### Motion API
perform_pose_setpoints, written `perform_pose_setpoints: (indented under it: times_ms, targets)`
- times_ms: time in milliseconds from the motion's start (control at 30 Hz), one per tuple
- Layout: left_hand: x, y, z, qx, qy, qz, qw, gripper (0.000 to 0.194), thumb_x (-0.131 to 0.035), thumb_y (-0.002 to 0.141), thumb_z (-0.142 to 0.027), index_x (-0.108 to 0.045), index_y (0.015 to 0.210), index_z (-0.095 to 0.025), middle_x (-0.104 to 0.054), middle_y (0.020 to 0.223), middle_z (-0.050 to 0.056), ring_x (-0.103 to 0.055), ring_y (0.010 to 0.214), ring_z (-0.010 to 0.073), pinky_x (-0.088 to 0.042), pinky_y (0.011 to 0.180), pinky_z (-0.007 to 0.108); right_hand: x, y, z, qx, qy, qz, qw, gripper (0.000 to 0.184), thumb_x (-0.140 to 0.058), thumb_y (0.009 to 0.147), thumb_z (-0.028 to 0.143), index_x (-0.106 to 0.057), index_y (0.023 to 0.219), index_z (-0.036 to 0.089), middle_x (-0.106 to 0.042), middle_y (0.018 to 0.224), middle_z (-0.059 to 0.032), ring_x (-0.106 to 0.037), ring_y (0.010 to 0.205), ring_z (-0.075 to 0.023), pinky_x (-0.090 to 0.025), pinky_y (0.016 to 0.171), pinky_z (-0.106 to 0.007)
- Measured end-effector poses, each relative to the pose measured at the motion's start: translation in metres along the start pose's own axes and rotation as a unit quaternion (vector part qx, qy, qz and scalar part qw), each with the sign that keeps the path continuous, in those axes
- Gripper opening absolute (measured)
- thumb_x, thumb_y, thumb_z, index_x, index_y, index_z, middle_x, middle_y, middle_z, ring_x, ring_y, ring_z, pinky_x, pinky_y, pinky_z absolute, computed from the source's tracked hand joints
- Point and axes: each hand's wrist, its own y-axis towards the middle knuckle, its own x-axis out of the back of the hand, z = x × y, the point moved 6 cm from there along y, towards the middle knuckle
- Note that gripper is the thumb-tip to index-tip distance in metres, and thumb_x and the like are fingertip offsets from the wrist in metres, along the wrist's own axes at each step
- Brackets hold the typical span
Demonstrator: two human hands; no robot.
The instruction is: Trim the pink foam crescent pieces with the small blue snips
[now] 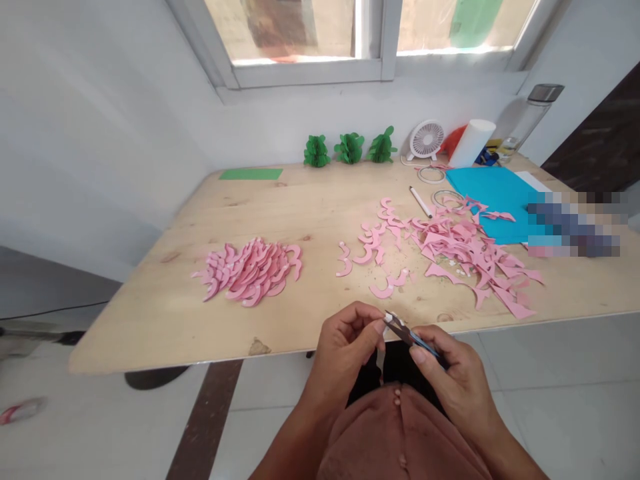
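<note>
My right hand [447, 367] grips a pair of scissors [400, 329] at the table's front edge, their blades pointing up and left. Between the pinched fingers of my left hand [350, 337] is a small white piece [389, 319], perhaps paper or tape; its full shape is hidden. The blade tips meet that piece close to my left fingertips. Just beyond my hands lie curved pink paper pieces [383, 291] with white spots. A heap of similar pink curved pieces [260, 270] rests on the left of the table.
Pink paper scraps [465, 243] spread over the right side, near a blue sheet [493, 200], a marker [421, 202] and tape rolls [431, 175]. Along the wall stand green paper figures [349, 148], a small fan [426, 140], a white roll [473, 143] and a bottle [533, 120].
</note>
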Motion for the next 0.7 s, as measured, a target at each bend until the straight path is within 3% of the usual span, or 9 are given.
perform_pose_setpoints:
  times_ms: [700]
  targets:
    - [0.0006,-0.0004,-0.0061,0.006,0.010,-0.019,1.000,0.013,-0.067,0.077,-0.028,-0.062,0.076,-0.016,-0.052,0.052,-0.005,-0.035,0.045,0.0052,-0.023,0.045,0.018,0.0034,0.0037,0.0074,0.030,-0.037,0.005,0.999,0.028,-0.051,0.087,0.041,-0.068,0.084,0.019,-0.069,0.074,-0.0023,-0.063,0.067,-0.0173,-0.048,0.057,-0.022]
